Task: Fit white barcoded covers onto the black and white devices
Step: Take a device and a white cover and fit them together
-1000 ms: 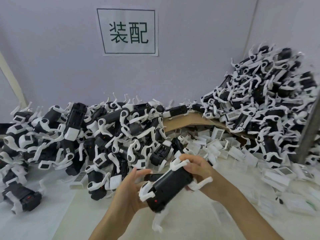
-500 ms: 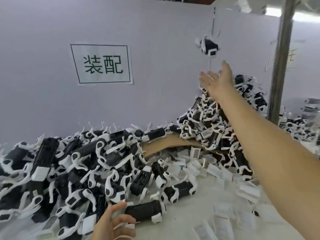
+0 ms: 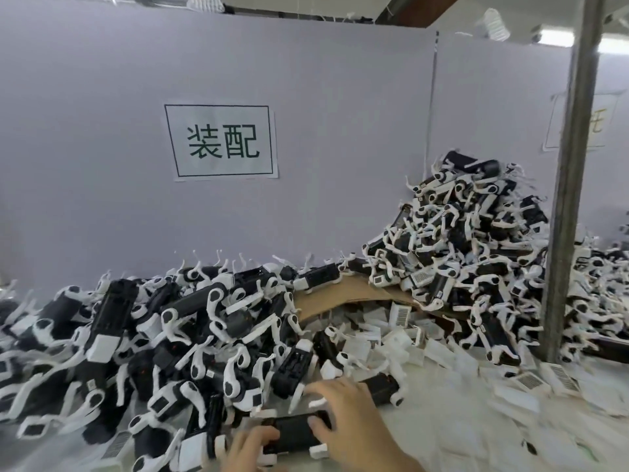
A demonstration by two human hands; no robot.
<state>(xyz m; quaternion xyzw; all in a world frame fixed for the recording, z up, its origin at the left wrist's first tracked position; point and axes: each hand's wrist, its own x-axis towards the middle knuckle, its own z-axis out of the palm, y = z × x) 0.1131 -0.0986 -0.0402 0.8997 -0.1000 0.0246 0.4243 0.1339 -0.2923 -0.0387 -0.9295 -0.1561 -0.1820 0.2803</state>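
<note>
1. The black and white device (image 3: pixel 296 434) is lying near the worktop's (image 3: pixel 439 434) front edge, with its long axis running left to right along that edge. Blur is hiding which end is which.
2. The left hand (image 3: pixel 246 449) is curling its fingers on the left end, and the right hand (image 3: pixel 343 412) is clasping the right end.
3. Half a second ago the right hand was raised, fingers apart, towards the right heap (image 3: pixel 476 253); now it is down on the device.

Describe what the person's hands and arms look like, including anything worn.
Both are bare. The left hand and right hand wear no gloves, and no ring shows, though blur hides fine detail. The right forearm carries no sleeve, watch or band in view. The left wrist is cut off by the frame's bottom edge.
</note>
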